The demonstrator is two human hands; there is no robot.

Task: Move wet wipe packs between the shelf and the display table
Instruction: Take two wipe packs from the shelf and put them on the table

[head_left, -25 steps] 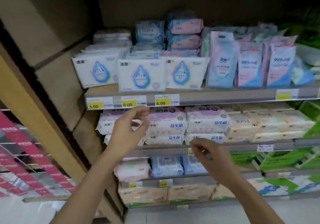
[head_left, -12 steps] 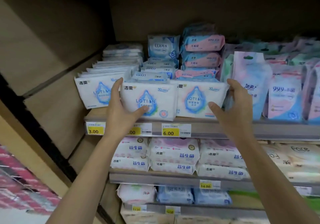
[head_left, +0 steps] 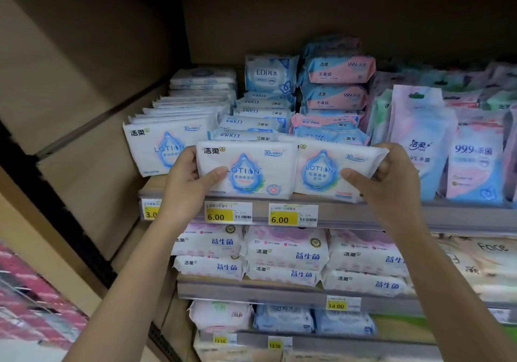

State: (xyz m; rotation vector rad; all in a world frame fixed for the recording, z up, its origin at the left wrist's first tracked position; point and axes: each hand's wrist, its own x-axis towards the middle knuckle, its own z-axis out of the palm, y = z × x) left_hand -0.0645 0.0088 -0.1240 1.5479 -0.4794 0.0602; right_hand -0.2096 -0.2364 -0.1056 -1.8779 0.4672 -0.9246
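The top shelf [head_left: 363, 217] carries white LOTION packs [head_left: 165, 149] along its near edge, EDI packs [head_left: 260, 122] and pink-blue packs [head_left: 335, 98] farther back, and upright pouches [head_left: 419, 138] at right. The lower shelf [head_left: 251, 291] holds stacked white packs [head_left: 285, 252].

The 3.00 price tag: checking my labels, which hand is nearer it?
Left. The left hand grips a Lotion pack just above the tag; the right hand holds the next pack, far to the tag's right.

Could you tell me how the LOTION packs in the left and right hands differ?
The left-hand pack bears a round red seal; the right-hand pack has a blue-and-pink stripe instead. The left-hand pack lies in front; the right-hand pack's inner edge hides behind it. Both are white with a blue drop.
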